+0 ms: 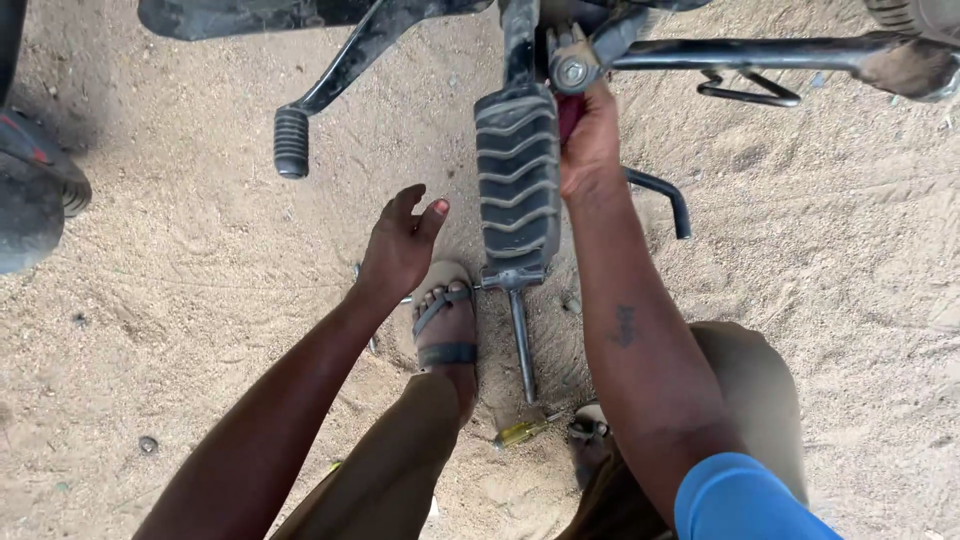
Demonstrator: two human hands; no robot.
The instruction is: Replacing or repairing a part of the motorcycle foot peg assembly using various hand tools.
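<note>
My right hand [590, 145] reaches up beside a ribbed rubber footrest [517, 175] of a motorcycle and is closed around a red-handled tool [568, 115], its tip hidden near a bolt [572, 71] on the frame. My left hand [400, 245] hovers open, fingers apart, left of the footrest and above my sandalled foot [445, 325]. It holds nothing.
A gear lever with a rubber tip [291, 142] hangs at upper left. A side stand bar [750, 52] runs to the right. A yellow-handled screwdriver [522, 431] lies on the sandy ground [200, 280] between my feet. A tyre [35, 190] sits at the left edge.
</note>
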